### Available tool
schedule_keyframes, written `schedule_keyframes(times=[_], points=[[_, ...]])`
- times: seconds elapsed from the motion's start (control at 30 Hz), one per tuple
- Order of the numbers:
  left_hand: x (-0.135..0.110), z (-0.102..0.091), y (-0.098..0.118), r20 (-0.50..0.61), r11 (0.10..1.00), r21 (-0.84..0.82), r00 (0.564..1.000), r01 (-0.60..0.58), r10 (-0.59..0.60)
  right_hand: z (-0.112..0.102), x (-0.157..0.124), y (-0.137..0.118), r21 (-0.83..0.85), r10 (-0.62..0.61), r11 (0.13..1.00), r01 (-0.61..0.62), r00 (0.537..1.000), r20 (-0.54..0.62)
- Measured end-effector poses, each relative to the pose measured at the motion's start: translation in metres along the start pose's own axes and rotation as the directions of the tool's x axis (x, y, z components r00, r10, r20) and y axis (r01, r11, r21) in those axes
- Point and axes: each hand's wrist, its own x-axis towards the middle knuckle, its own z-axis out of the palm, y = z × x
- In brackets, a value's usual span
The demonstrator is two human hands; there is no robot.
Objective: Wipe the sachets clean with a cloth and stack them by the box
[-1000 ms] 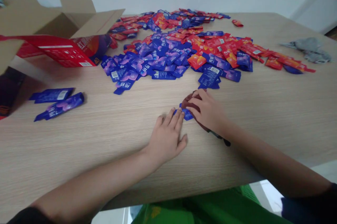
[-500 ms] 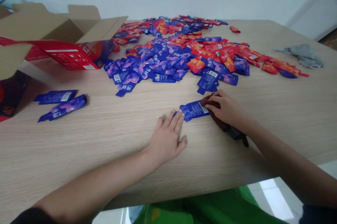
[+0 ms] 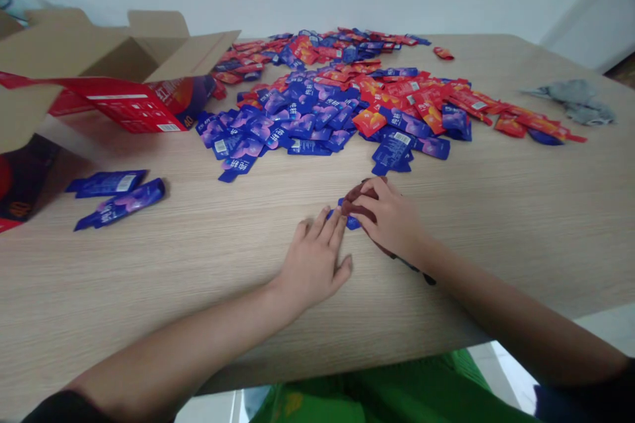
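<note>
My left hand (image 3: 315, 261) lies flat on the table, fingers stretched out. Its fingertips press on the narrow end of a blue sachet (image 3: 354, 224). Pinched in my right hand (image 3: 397, 219) is a dark brown cloth (image 3: 352, 194), bunched over the sachet close to my left fingertips. Most of the sachet is hidden beneath the cloth and that hand. A dark tail of the cloth trails out below my right wrist. Beyond both hands spreads a pile of blue sachets (image 3: 297, 115), with red-orange sachets (image 3: 397, 95) mixed in behind and to the right.
Two separate blue sachets (image 3: 124, 203) lie on the left of the wooden table (image 3: 223, 237). Open cardboard boxes (image 3: 133, 105) with red printed sides stand at the far left. A crumpled grey cloth (image 3: 575, 100) rests at the right, and the wall rises behind.
My right hand has slid left along the sachet with the brown cloth, covering more of it. My left hand has stayed in place.
</note>
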Motion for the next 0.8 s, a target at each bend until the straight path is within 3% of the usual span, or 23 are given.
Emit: schedule_keyframes(times=[0.37, 0.63, 0.73, 0.8], points=[[0.0, 0.0, 0.0, -0.006, 1.0, -0.014, 1.0, 0.001, -0.001, -0.003, -0.012, 0.034, 0.026, 0.144, 0.989, -0.143, 0.987, -0.077], [0.001, -0.001, 0.0, 0.001, 1.0, -0.013, 1.0, -0.001, 0.001, -0.012, -0.022, 0.075, 0.066, 0.218, 0.974, -0.216, 0.976, -0.024], [0.0, 0.0, 0.0, -0.012, 1.0, -0.012, 1.0, -0.001, 0.001, -0.025, -0.015, 0.074, 0.107, 0.194, 0.975, -0.193, 0.981, -0.003], [-0.001, 0.001, -0.001, -0.011, 1.0, -0.013, 1.0, -0.004, 0.004, -0.033, -0.009, 0.063, 0.132, 0.176, 0.977, -0.167, 0.983, -0.061]])
